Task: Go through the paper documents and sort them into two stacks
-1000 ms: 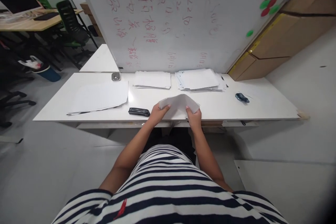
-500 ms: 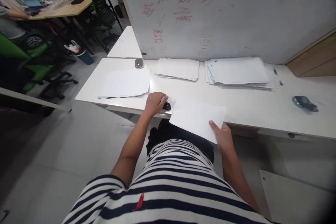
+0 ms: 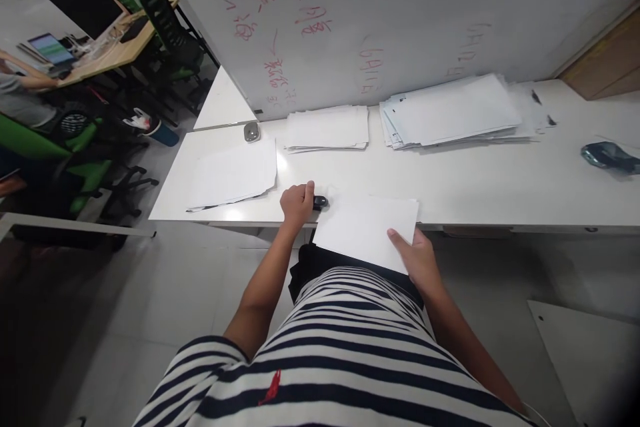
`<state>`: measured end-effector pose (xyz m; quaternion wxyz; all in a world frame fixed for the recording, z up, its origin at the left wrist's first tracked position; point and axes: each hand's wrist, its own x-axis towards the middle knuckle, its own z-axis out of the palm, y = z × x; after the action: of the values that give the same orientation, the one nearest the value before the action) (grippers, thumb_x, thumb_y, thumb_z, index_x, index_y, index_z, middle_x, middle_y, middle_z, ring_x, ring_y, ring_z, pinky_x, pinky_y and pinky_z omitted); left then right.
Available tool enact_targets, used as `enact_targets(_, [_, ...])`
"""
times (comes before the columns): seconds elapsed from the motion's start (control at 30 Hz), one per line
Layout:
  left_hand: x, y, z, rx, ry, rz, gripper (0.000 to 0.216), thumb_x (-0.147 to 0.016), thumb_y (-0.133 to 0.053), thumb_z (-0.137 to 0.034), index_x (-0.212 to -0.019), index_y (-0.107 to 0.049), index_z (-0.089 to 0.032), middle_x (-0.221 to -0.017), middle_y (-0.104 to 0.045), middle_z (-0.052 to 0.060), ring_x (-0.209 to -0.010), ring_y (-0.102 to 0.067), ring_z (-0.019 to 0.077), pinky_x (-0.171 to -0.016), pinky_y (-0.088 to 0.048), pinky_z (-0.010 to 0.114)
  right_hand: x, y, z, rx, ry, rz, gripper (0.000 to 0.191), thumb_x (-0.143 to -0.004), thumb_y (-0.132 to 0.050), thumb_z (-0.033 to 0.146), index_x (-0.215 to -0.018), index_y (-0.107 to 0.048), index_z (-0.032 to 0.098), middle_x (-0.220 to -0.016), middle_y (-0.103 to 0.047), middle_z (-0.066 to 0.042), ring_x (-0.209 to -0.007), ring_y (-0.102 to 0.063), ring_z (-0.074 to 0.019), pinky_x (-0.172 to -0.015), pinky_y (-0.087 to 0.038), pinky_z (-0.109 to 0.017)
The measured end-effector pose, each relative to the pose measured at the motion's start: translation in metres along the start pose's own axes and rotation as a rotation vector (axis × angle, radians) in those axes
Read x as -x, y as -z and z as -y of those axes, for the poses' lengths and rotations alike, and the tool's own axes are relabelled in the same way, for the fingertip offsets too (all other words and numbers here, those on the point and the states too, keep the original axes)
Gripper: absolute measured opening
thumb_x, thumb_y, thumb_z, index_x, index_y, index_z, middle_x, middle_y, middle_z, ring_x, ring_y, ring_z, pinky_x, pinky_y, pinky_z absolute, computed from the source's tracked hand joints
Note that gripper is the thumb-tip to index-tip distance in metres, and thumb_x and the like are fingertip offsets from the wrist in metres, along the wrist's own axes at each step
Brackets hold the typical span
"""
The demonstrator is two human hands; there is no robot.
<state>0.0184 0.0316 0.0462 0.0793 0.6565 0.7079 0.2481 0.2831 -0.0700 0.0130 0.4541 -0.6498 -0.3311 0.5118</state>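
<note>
My left hand (image 3: 298, 205) is closed around a small black stapler (image 3: 321, 202) at the front edge of the white table. Only the stapler's front end shows; my fingers hide the rest. My right hand (image 3: 416, 253) pinches the lower right corner of white paper (image 3: 367, 230), thumb on top and fingers beneath. The paper's upper left corner lies beside the stapler's tip. Whether it is one sheet or several, and whether the stapler touches it, I cannot tell.
On the white table (image 3: 475, 190) lie a left paper stack (image 3: 233, 173), a middle stack (image 3: 327, 128) and a larger right stack (image 3: 463, 110). A grey rounded device (image 3: 252, 132) is at the back left. A dark plastic-wrapped object (image 3: 607, 157) lies right. Behind stands a whiteboard (image 3: 425, 20).
The view has turned and shifted. My left hand has closed more tightly around the stapler, thumb now upright. My right hand keeps its pinch on the paper, which stays beside the stapler.
</note>
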Motion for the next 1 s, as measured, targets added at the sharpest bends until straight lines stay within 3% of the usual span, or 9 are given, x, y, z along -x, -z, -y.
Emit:
enact_targets(0.2, [-0.003,0.003,-0.007,-0.041,-0.03,0.098,0.047,-0.094,-0.035,-0.048,-0.062,-0.056,-0.021,-0.059,-0.055,0.003,-0.066,-0.051,0.0196,-0.063,-0.027,0.032,-0.007,-0.01,0.008,0.034,0.029,0.073,0.047,-0.071,-0.072,0.049,-0.106,-0.067,0.018,-0.105,-0.072,-0.009,-0.095,-0.067,-0.028,-0.082,-0.053,-0.041])
enact_targets(0.3, [-0.01,0.012,-0.011,-0.104,-0.165,0.205,0.034,-0.093,-0.039,-0.043,-0.086,-0.062,-0.02,-0.085,-0.066,0.006,-0.083,-0.055,0.0221,-0.072,-0.032,0.033,-0.012,-0.011,0.006,0.04,0.038,0.103,0.048,-0.071,-0.071,0.05,-0.107,-0.067,0.019,-0.107,-0.071,-0.009,-0.097,-0.066,-0.0283,-0.084,-0.052,-0.041])
enact_targets(0.4, [-0.025,0.025,-0.017,-0.161,-0.366,0.301,0.032,-0.093,-0.039,-0.04,-0.108,-0.058,-0.02,-0.11,-0.063,0.008,-0.1,-0.054,0.0242,-0.085,-0.035,0.036,-0.015,-0.006,0.007,0.067,0.032,0.13,0.049,-0.071,-0.071,0.051,-0.109,-0.067,0.02,-0.109,-0.071,-0.008,-0.098,-0.066,-0.029,-0.085,-0.052,-0.042])
enact_targets(0.53, [-0.048,0.029,-0.026,-0.058,-0.491,0.408,0.038,-0.094,-0.033,-0.045,-0.115,-0.055,-0.022,-0.118,-0.059,0.006,-0.107,-0.052,0.022,-0.091,-0.038,0.037,-0.017,0.0,0.012,0.103,0.034,0.138,0.05,-0.071,-0.071,0.052,-0.109,-0.066,0.019,-0.109,-0.071,-0.009,-0.098,-0.066,-0.0291,-0.084,-0.052,-0.041])
enact_targets(0.63, [-0.055,0.012,-0.029,-0.051,-0.453,0.408,0.045,-0.094,-0.028,-0.049,-0.118,-0.053,-0.021,-0.127,-0.054,0.009,-0.122,-0.043,0.0262,-0.099,-0.035,0.042,-0.017,0.001,0.015,0.111,0.039,0.139,0.049,-0.071,-0.071,0.051,-0.108,-0.067,0.018,-0.107,-0.071,-0.009,-0.096,-0.066,-0.0287,-0.082,-0.052,-0.04])
enact_targets(0.73, [-0.052,-0.011,-0.027,-0.133,-0.398,0.335,0.049,-0.09,-0.038,-0.053,-0.122,-0.051,-0.018,-0.141,-0.042,0.013,-0.139,-0.02,0.0346,-0.109,-0.019,0.054,-0.016,0.001,0.017,0.136,0.046,0.123,0.047,-0.072,-0.071,0.049,-0.106,-0.067,0.018,-0.106,-0.072,-0.009,-0.096,-0.066,-0.0287,-0.081,-0.052,-0.04])
enact_targets(0.83, [-0.047,-0.025,-0.025,-0.132,-0.425,0.267,0.048,-0.088,-0.045,-0.05,-0.123,-0.05,-0.018,-0.148,-0.032,0.014,-0.143,-0.008,0.0353,-0.113,-0.005,0.057,-0.014,0.0,0.015,0.139,0.066,0.105,0.046,-0.073,-0.071,0.049,-0.106,-0.067,0.017,-0.107,-0.071,-0.009,-0.099,-0.065,-0.0286,-0.084,-0.051,-0.04])
enact_targets(0.9, [-0.047,-0.027,-0.024,-0.099,-0.442,0.257,0.047,-0.088,-0.046,-0.049,-0.122,-0.051,-0.018,-0.149,-0.032,0.014,-0.144,-0.007,0.0349,-0.113,-0.005,0.056,-0.013,0.0,0.012,0.129,0.058,0.096,0.046,-0.073,-0.071,0.049,-0.106,-0.067,0.017,-0.108,-0.071,-0.009,-0.099,-0.065,-0.0288,-0.085,-0.051,-0.041])
enact_targets(1.0, [-0.051,-0.017,-0.024,-0.006,-0.436,0.275,0.046,-0.089,-0.043,-0.052,-0.119,-0.053,-0.018,-0.144,-0.041,0.013,-0.142,-0.017,0.0332,-0.112,-0.017,0.053,-0.01,0.0,0.009,0.091,0.017,0.124,0.048,-0.071,-0.072,0.049,-0.109,-0.066,0.019,-0.11,-0.07,-0.01,-0.098,-0.065,-0.0289,-0.084,-0.051,-0.042])
